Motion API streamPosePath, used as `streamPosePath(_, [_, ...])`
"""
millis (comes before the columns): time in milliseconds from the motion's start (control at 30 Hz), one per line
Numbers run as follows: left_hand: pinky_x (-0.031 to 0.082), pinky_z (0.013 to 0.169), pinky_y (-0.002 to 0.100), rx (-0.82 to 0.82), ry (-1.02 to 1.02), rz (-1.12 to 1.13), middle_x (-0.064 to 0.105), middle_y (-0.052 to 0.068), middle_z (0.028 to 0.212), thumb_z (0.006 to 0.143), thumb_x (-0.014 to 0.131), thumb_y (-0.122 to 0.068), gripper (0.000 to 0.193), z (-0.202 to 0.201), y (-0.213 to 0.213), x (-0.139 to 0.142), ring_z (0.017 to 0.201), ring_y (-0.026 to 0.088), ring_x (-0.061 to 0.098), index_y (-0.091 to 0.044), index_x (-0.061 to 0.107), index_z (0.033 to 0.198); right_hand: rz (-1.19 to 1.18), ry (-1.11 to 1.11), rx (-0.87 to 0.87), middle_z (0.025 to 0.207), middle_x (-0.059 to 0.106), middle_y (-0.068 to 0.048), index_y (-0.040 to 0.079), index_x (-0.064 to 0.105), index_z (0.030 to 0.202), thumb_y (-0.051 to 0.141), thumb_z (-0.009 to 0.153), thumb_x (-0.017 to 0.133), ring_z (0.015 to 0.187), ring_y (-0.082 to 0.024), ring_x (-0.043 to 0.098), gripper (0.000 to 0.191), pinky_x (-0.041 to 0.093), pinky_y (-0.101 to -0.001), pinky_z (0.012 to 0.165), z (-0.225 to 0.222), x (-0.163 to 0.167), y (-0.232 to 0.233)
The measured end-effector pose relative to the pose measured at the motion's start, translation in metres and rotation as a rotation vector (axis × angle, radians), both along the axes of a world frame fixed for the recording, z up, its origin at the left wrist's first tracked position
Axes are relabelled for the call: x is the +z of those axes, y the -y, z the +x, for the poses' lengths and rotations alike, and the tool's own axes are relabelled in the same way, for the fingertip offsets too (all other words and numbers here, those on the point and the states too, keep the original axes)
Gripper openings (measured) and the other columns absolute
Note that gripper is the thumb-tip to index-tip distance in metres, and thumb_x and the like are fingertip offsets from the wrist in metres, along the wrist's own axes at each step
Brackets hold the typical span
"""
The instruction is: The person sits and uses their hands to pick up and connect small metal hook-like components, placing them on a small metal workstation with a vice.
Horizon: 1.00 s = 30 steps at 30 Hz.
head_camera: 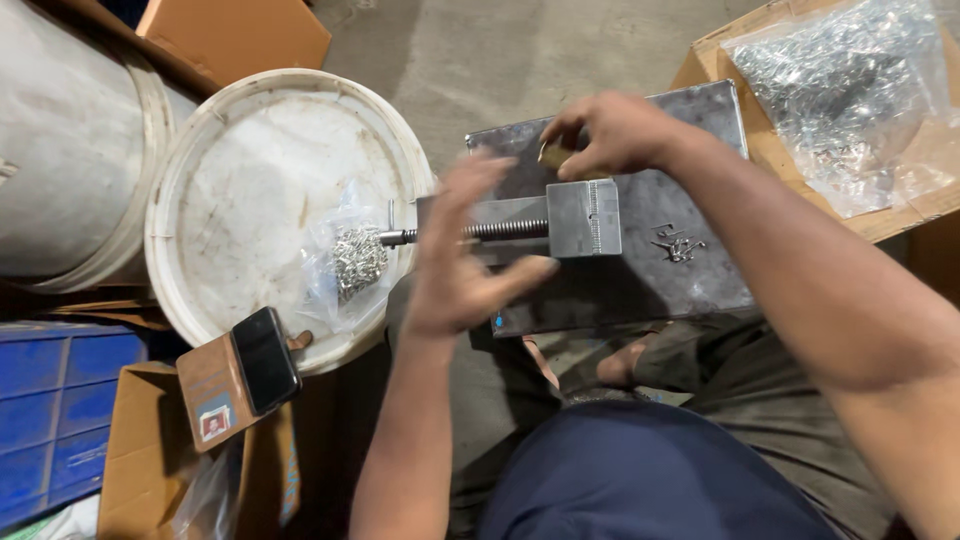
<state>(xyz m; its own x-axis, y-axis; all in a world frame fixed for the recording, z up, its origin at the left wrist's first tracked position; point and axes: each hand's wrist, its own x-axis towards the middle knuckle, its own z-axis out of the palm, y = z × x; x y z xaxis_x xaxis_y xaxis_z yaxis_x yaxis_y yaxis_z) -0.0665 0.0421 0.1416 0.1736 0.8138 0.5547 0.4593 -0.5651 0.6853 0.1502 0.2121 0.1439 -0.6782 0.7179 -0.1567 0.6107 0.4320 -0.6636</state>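
Observation:
A small metal vise [583,218] with a threaded screw [505,230] sits on a grey steel plate [700,270]. My left hand [462,255] hovers open over the screw, fingers spread, blurred by motion. Just behind the vise block, my right hand [612,132] pinches a small brass-coloured part [552,154]. A few small metal clips [680,243] lie loose on the plate to the right of the vise.
A white bucket lid [250,160] at left carries a clear bag of small metal pieces [357,258] and a phone in a brown wallet case [250,370]. A carton [770,150] with a bag of metal parts [850,90] stands at top right. Blue crate [50,400] lower left.

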Motion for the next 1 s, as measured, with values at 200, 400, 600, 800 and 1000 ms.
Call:
streamPosePath(200, [0.053, 0.093, 0.042, 0.484, 1.151, -0.040, 0.068, 0.011, 0.107, 0.097, 0.074, -0.025, 0.026, -0.093, -0.008, -0.027, 0.105, 0.024, 0.064, -0.012, 0.059, 0.114, -0.169, -0.001, -0.048, 0.107, 0.078, -0.009, 0.012, 0.072, 0.127, 0.032, 0.083, 0.076, 0.093, -0.022, 0.074, 0.048, 0.058, -0.0365, 0.083, -0.007, 0.003, -0.009])
streamPosePath(400, [0.059, 0.075, 0.047, 0.133, 1.788, -0.372, 0.065, 0.011, 0.087, 0.100, 0.062, -0.030, 0.023, -0.085, -0.043, -0.069, 0.080, 0.028, 0.068, -0.007, 0.062, 0.105, -0.324, -0.767, -0.693, 0.101, 0.070, -0.010, 0.001, 0.063, 0.126, 0.024, 0.112, 0.050, 0.086, -0.019, 0.067, 0.030, 0.058, -0.0360, 0.076, 0.023, -0.002, 0.033])
streamPosePath(600, [0.057, 0.067, 0.037, -0.578, 1.908, -0.211, 0.065, 0.017, 0.093, 0.110, 0.047, -0.037, 0.042, -0.078, -0.052, -0.085, 0.074, 0.024, 0.065, 0.000, 0.061, 0.124, -0.148, -1.231, -0.734, 0.109, 0.066, -0.010, 0.005, 0.058, 0.128, 0.022, 0.118, 0.045, 0.095, -0.021, 0.065, 0.024, 0.057, -0.0378, 0.089, 0.039, -0.026, 0.094])
streamPosePath(800, [0.044, 0.047, 0.028, -0.510, 1.843, -0.445, 0.055, 0.011, 0.075, 0.110, 0.046, -0.042, 0.050, -0.093, -0.051, -0.072, 0.051, 0.015, 0.048, 0.005, 0.060, 0.121, 0.116, -0.792, -0.485, 0.118, 0.065, -0.013, 0.003, 0.055, 0.140, 0.027, 0.118, 0.047, 0.110, -0.023, 0.062, 0.034, 0.053, -0.0376, 0.102, 0.008, -0.014, 0.106])
streamPosePath(1000, [0.034, 0.038, 0.025, -0.183, 1.766, -0.564, 0.045, 0.001, 0.063, 0.108, 0.054, -0.039, 0.035, -0.094, -0.056, -0.066, 0.042, 0.010, 0.039, -0.005, 0.061, 0.100, 0.599, -0.007, -0.280, 0.108, 0.070, -0.016, 0.005, 0.065, 0.130, 0.039, 0.091, 0.070, 0.100, -0.037, 0.062, 0.051, 0.048, -0.0462, 0.090, -0.035, 0.013, 0.117])
